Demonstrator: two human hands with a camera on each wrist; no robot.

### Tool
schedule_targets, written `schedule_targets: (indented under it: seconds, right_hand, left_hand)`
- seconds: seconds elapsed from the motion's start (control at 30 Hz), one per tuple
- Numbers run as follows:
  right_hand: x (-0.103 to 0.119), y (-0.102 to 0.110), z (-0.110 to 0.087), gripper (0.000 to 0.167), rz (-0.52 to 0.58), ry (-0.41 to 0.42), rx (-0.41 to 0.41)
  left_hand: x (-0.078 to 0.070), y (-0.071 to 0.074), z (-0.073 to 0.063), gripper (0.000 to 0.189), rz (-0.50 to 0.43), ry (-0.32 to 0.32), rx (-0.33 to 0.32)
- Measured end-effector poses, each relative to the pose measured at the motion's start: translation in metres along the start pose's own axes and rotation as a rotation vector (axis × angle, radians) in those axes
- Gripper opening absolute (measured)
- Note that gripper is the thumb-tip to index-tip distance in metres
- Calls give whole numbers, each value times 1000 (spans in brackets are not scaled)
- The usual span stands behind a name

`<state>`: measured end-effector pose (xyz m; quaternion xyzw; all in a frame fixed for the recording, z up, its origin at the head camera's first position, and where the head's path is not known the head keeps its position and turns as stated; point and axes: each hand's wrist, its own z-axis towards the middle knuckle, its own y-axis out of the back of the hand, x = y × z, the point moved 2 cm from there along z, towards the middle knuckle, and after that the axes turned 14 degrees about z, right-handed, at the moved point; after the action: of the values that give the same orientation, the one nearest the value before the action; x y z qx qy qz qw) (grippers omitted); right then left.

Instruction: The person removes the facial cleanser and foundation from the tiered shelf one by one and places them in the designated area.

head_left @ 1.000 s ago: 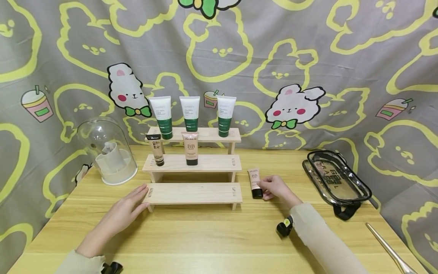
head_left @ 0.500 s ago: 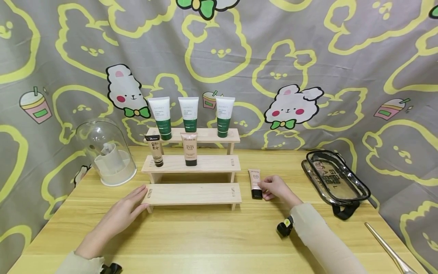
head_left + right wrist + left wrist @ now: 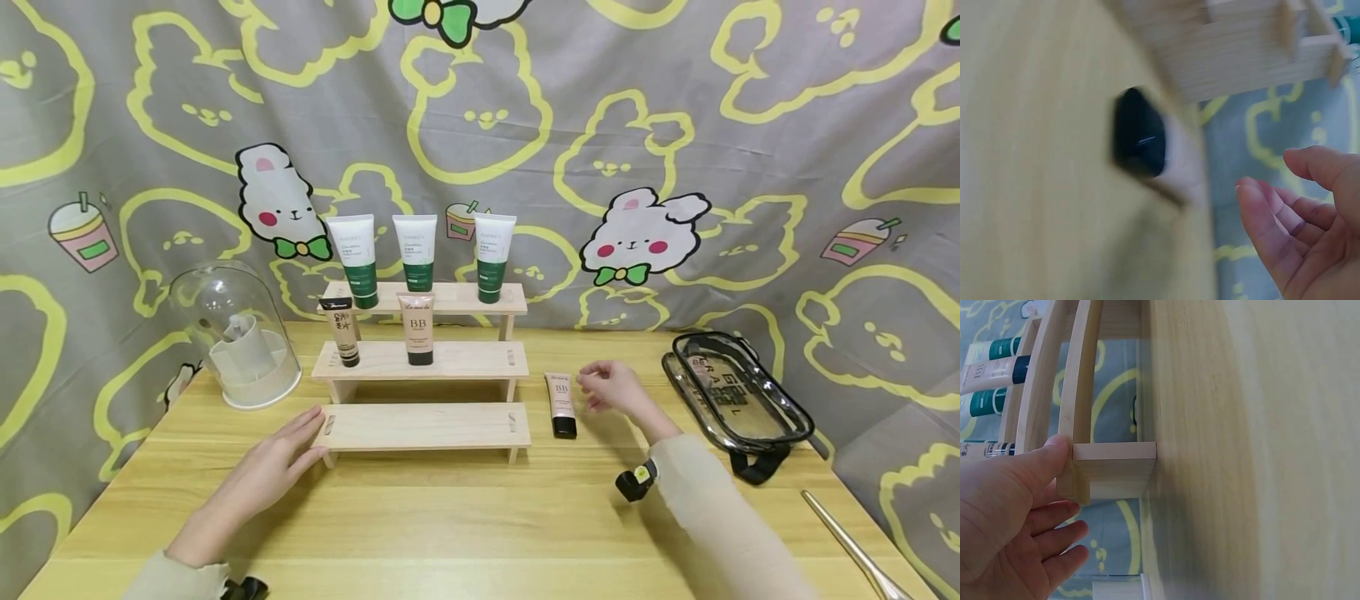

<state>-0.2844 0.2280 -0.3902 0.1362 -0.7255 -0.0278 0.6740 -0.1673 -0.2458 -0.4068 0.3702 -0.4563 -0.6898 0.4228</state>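
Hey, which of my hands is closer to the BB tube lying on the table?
Your right. The right hand is just right of the tube, not touching it; the left hand is across the wooden stand, touching its bottom shelf at the left end.

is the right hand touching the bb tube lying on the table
Apart. The right wrist view shows it: patterned cloth is visible in the gap between the right hand and the BB tube.

A cloth-backed corner, room type unclear: grey, yellow-patterned fabric curtain (image 3: 525, 125) across the top, yellowish wood-grained bench (image 3: 465, 525) below.
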Motion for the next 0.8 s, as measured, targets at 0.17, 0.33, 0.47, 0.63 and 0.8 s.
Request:
schedule_targets:
  seconds: [0.17,0.33,0.47,0.63,0.8]
  right_hand:
    - [36,-2,0,33,-13,121,13]
    - [72,-19,0,30,-46,241,61]
    - [94,-40,0,28,-72,290,104]
    - [110,-70,6,27,-86,327,150]
    - [120,-101,12,26,-57,348,191]
  left_hand:
    - [1,0,0,50,2,-6,-11]
    - [1,0,-1,49,1,-9,-14]
    - [0,0,-1,49,0,-7,-11]
    - [-1,1,-1,49,-1,-13,-23]
    - [-1,1,-1,49,-4,-15,-23]
